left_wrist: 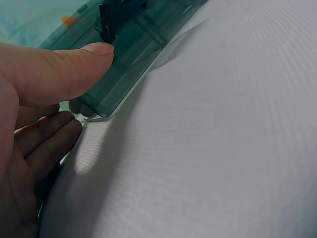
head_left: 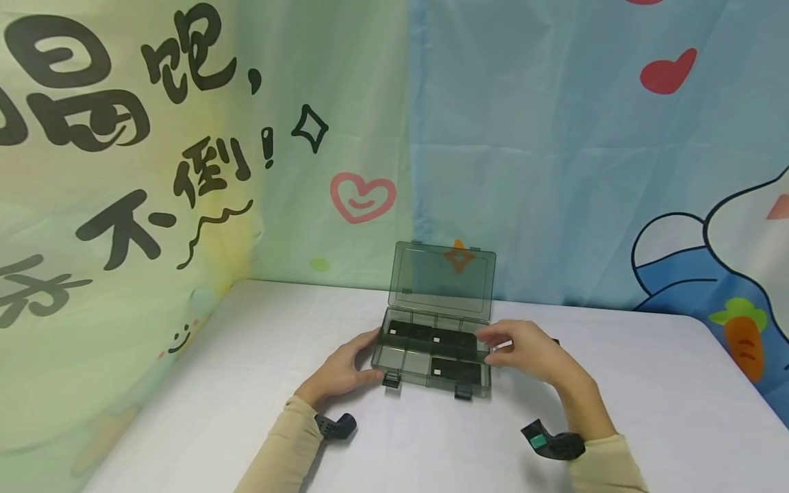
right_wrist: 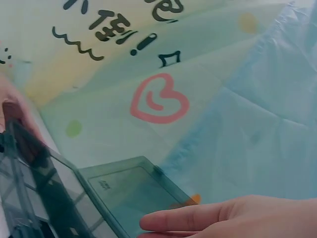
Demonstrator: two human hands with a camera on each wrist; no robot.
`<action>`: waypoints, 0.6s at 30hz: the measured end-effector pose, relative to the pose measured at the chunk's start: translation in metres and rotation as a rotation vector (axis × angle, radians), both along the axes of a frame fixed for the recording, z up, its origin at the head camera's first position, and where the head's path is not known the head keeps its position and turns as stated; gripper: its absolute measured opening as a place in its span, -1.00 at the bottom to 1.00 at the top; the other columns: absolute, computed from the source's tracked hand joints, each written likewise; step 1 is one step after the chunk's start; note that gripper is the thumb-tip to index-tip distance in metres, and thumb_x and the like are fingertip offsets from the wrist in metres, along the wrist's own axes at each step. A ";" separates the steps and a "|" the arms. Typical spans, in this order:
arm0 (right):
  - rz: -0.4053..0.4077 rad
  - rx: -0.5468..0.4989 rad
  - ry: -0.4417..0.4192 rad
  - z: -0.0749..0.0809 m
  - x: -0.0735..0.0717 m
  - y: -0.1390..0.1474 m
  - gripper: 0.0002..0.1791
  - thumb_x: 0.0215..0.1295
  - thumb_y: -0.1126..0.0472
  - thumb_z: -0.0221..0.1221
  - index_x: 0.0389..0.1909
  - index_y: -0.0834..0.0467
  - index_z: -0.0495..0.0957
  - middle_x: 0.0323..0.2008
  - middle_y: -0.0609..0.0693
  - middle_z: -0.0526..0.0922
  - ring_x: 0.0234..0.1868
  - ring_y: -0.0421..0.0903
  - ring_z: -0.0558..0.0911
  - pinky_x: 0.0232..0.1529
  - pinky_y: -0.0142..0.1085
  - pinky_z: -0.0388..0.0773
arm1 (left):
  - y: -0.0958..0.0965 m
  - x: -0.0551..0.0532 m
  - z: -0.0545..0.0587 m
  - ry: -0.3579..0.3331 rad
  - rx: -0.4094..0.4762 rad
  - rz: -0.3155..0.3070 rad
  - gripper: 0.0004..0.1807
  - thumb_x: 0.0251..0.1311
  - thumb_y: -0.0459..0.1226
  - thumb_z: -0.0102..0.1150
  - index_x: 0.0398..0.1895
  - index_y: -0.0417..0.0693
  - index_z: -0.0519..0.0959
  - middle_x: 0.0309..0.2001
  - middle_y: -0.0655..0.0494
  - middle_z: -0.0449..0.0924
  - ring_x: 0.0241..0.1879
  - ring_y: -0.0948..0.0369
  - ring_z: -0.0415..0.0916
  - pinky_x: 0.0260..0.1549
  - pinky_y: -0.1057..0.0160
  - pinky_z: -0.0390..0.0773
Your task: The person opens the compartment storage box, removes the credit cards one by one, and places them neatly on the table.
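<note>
Head view shows us, nearest of all and in front of the case, two tan sleeves, each with a dark wrist device just beyond its cuff. Past them we see the left hand gripping the left end of the case, fingers along its side and thumb at its front corner; from the left wrist we see that thumb pressed beside a dark latch. Our right hand is at the right end of the case, partly open, its fingers extended and thumb apart; we cannot tell whether its fingertips touch anything.

The translucent grey-green case sits on the white table, between our hands. Inside it we count three black pieces, each with a small pale mark: a front piece toward the right, and farther back two rear pieces side by side. Behind these, the case's lid stands raised. Farthest off, beyond the case, hangs a printed cloth with red hearts.
</note>
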State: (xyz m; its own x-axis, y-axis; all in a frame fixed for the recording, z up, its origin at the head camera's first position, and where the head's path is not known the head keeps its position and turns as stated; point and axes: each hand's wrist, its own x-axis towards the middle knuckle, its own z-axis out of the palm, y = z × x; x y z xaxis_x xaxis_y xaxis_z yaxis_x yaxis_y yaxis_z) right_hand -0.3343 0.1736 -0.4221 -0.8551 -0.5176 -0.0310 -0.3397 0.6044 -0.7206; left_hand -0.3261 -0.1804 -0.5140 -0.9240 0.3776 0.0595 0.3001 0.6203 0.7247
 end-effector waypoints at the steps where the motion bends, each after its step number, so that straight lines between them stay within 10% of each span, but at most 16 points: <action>1: 0.010 0.000 -0.006 0.000 0.000 -0.002 -0.50 0.12 0.28 0.31 0.12 0.30 0.50 0.05 0.17 0.59 0.03 0.10 0.59 -0.06 -0.23 0.65 | 0.000 0.000 0.000 0.001 -0.002 -0.001 -0.08 0.01 -0.04 0.31 0.46 0.02 0.13 0.44 0.01 0.18 0.43 -0.02 0.10 0.41 -0.11 0.08; 18: -0.024 0.237 0.044 -0.005 0.008 -0.034 -0.54 0.00 0.36 0.37 0.00 0.23 0.60 -0.08 0.06 0.67 -0.11 -0.05 0.64 -0.21 -0.28 0.65 | -0.001 -0.001 -0.001 0.010 0.008 -0.002 -0.08 0.00 -0.04 0.31 0.46 0.04 0.13 0.44 0.03 0.18 0.43 -0.01 0.10 0.41 -0.11 0.08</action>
